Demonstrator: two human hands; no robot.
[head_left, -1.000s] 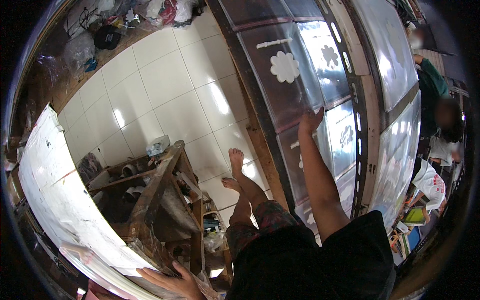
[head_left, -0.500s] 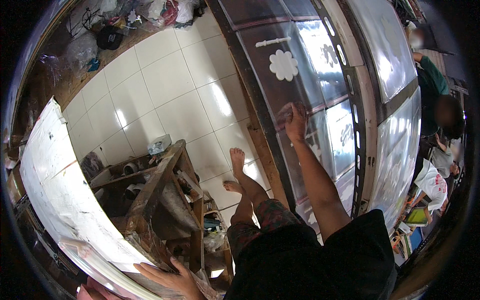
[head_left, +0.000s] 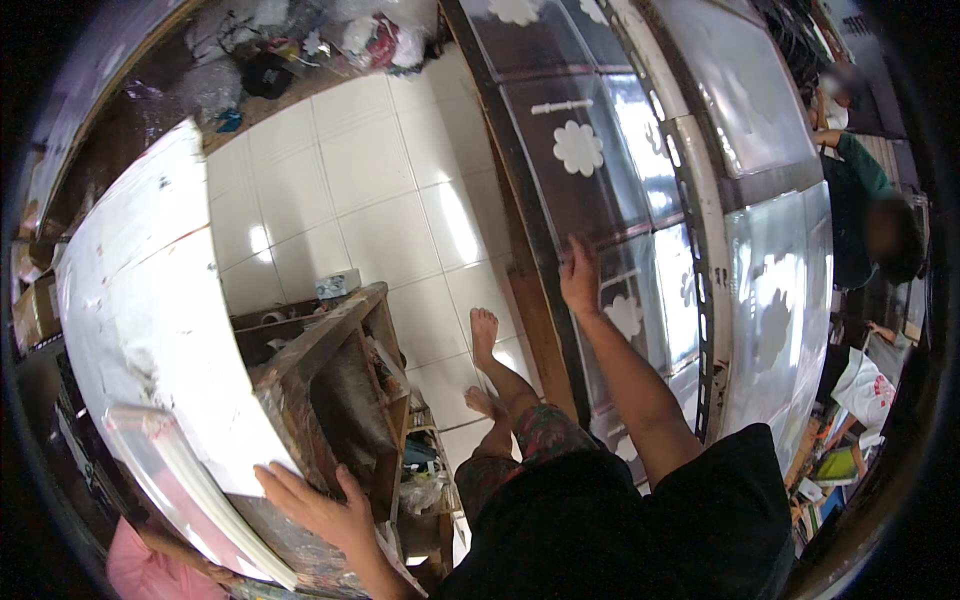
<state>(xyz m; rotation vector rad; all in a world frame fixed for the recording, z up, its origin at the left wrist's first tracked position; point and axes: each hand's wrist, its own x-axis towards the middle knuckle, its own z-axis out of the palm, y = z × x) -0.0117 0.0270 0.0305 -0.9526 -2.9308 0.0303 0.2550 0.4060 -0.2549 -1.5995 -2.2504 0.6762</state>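
Note:
My left hand (head_left: 325, 507) lies with spread fingers at the edge of a white board (head_left: 165, 330), on the corner of a worn wooden bench (head_left: 315, 350). Over a long dark table (head_left: 545, 195) on the right, my right hand (head_left: 582, 283) has its fingers stretched out and nothing visible in it. Glossy clear sheets cover that table, showing white flower shapes, such as the flower (head_left: 578, 148), and a slim white bar (head_left: 562, 106). Another white flower (head_left: 624, 314) appears beside my right wrist. Whether my right fingertips touch the sheet, I cannot tell.
A slotted metal rail (head_left: 712, 270) runs along the table; more glossy sheets (head_left: 775, 290) lie beyond it. White-edged clear panels (head_left: 185, 480) lean at lower left, near a person's pink sleeve (head_left: 150, 565). A green-sleeved person (head_left: 860, 165) is at far right. Plastic bags (head_left: 380, 45) lie at the back.
The view has shifted, bringing more of the panels and pink sleeve in. My right hand has drawn back slightly along the table, its fingers straighter. My left hand stays at the bench corner.

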